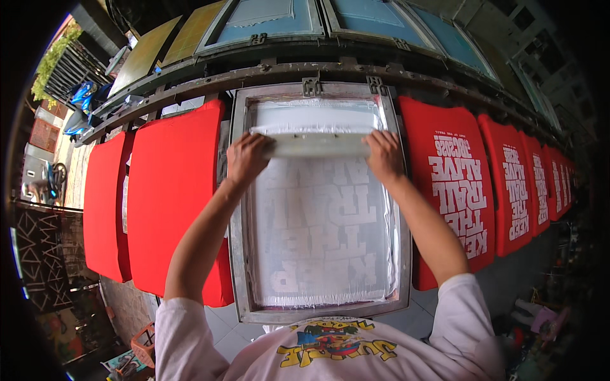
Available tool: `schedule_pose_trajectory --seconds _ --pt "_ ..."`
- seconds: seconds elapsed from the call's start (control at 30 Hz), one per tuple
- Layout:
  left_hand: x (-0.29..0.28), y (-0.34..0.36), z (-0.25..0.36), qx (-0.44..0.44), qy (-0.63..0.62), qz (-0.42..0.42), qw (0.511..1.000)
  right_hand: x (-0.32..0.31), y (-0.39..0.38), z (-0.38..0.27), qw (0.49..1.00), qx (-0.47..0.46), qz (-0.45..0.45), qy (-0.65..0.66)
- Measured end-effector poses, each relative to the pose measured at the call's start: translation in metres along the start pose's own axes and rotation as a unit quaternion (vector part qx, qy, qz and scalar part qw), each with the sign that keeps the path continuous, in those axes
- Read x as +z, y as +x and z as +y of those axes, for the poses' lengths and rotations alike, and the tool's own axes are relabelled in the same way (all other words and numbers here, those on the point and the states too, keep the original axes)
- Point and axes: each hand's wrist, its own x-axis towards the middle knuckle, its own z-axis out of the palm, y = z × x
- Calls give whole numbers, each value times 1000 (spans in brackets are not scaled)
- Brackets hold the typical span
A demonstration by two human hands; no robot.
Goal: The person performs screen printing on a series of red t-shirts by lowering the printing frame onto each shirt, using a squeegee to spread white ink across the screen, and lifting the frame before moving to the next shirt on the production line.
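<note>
A long pale squeegee lies crosswise over the far part of a screen-printing frame. My left hand is closed around its left end, and my right hand grips the right end. Both arms reach forward over the frame. Through the whitish mesh block lettering shows, upside down from where I stand. White ink streaks the mesh along its near edge and sides. Two metal hinge clamps sit at the frame's far edge. What lies beneath the screen is mostly hidden.
Plain red fabric panels stand to the left. On the right, a red panel bears white lettering, with several similar ones curving away. A metal rail runs behind the frame. Beyond it are more screens with blue mesh.
</note>
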Motion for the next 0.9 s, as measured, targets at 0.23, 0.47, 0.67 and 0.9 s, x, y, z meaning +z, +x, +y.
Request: schedule_pose_trajectory --seconds 0.23,0.47,0.67,0.9 --pt "-23 127 -40 -71 53 -202 975 -5 129 55 964 82 -252 -20" --pt "-7 110 -33 -77 45 -108 990 13 101 44 987 91 -131 -17" --pt "-48 -16 37 -11 -11 -115 993 -59 -36 -35 990 62 -124 29" --pt "-143 -295 190 -37 -61 -87 994 -172 -282 -185 994 75 -71 20"
